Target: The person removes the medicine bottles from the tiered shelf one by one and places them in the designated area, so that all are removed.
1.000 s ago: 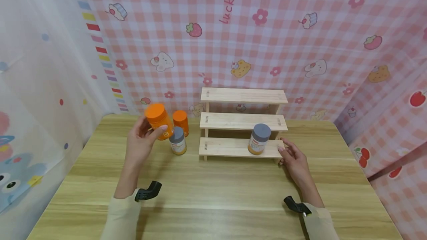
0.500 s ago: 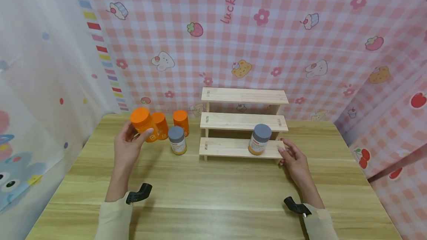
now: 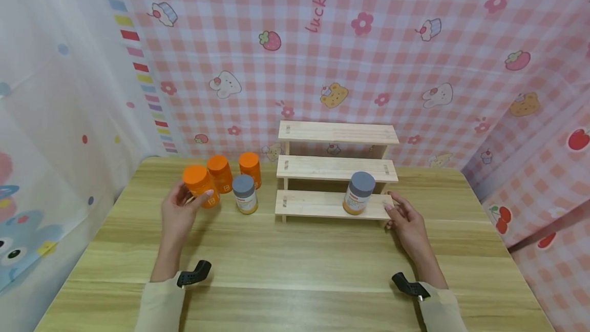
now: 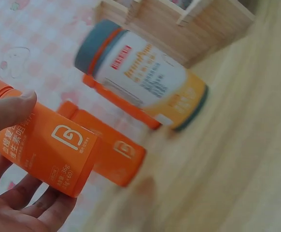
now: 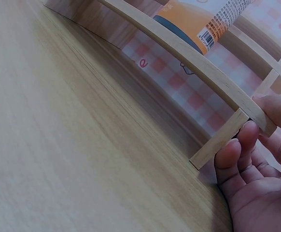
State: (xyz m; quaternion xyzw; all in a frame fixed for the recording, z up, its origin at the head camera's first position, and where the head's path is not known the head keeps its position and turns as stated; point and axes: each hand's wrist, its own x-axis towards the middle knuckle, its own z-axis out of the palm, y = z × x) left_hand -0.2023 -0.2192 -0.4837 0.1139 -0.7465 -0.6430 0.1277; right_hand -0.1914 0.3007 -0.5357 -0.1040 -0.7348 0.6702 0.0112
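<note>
My left hand (image 3: 177,211) holds an orange jar (image 3: 197,175) between thumb and fingers, its lettered side facing the camera in the left wrist view. Just behind it stand two more orange jars, a nearer one (image 3: 219,174) and one farther right (image 3: 250,170). A grey-lidded jar (image 3: 245,194) with a white and yellow label stands on the table in front of these. My right hand (image 3: 407,224) grips the right end of the lowest step of a three-tier wooden shelf (image 3: 313,203), thumb on top and fingertips below. Another grey-lidded jar (image 3: 358,193) is upright on that step.
The shelf's middle tier (image 3: 332,167) and top tier (image 3: 338,132) rise behind the lowest one. A pink checked curtain (image 3: 295,65) hangs right behind the table (image 3: 295,270). White fabric (image 3: 69,106) hangs on the left.
My left hand has carried the orange jar leftward, then lower and slightly nearer to me. A second orange jar, hidden before, now shows behind it. My right hand stays on the shelf.
</note>
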